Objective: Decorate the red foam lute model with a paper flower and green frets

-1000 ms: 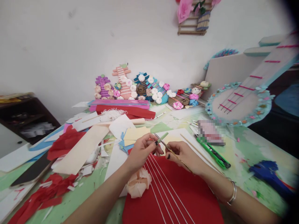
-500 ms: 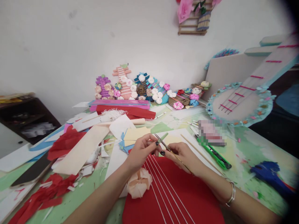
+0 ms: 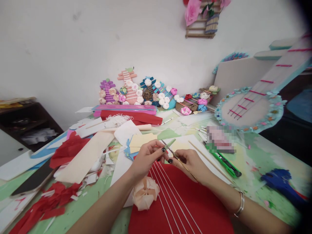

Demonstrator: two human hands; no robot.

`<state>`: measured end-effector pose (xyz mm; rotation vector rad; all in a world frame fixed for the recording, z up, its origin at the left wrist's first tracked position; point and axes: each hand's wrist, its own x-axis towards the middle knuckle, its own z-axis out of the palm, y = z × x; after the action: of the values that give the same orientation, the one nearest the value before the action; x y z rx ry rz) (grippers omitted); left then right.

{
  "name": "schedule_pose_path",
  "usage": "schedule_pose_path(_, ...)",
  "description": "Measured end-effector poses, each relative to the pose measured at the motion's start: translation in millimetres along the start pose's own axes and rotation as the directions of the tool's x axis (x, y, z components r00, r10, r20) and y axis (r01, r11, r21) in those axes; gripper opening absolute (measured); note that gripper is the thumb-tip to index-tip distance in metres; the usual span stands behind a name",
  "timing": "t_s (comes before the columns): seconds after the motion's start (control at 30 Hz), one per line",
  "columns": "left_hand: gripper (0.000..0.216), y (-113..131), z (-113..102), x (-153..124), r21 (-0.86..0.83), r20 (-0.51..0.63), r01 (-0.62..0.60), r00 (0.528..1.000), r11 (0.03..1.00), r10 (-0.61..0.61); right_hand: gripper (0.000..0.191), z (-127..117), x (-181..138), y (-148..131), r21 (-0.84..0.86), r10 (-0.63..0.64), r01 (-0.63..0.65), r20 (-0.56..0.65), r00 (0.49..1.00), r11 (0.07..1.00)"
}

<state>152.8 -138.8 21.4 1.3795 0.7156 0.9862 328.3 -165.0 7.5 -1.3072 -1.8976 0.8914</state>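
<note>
My left hand [image 3: 146,159] pinches a small green paper strip [image 3: 170,145] between thumb and fingertips. My right hand [image 3: 192,163] is closed on thin gold scissors [image 3: 175,156], whose blades cross the strip. Both hands hover over the top of a round red paper piece [image 3: 195,208] with several white strings running down it. A peach paper flower [image 3: 145,196] lies at the red piece's left edge, under my left forearm. A silver bangle [image 3: 240,204] is on my right wrist.
Red, cream and white paper scraps [image 3: 80,156] cover the table's left. A green utility knife [image 3: 224,162] and a wooden stick [image 3: 209,161] lie to the right. Small flower-decorated paper guitars [image 3: 151,92] line the wall; a large paper banjo [image 3: 253,107] leans at the right.
Both hands have stayed nearly still; the fingers of my right hand shifted slightly on the scissors, close against my left fingertips.
</note>
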Motion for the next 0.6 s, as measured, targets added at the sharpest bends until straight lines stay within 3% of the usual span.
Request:
schedule_pose_path(0.27,0.010,0.4,-0.5,1.4,0.040,0.077,0.033,0.996,0.999,-0.036,0.035,1.2,-1.8,-3.0,0.055,0.022,-0.025,0.045,0.999,0.998)
schedule_pose_path(0.6,0.007,-2.2,2.7,2.2,0.020,0.036,0.042,0.998,0.999,-0.042,0.036,-0.2,1.4,-3.4,0.081,0.042,-0.044,0.023,0.999,0.996)
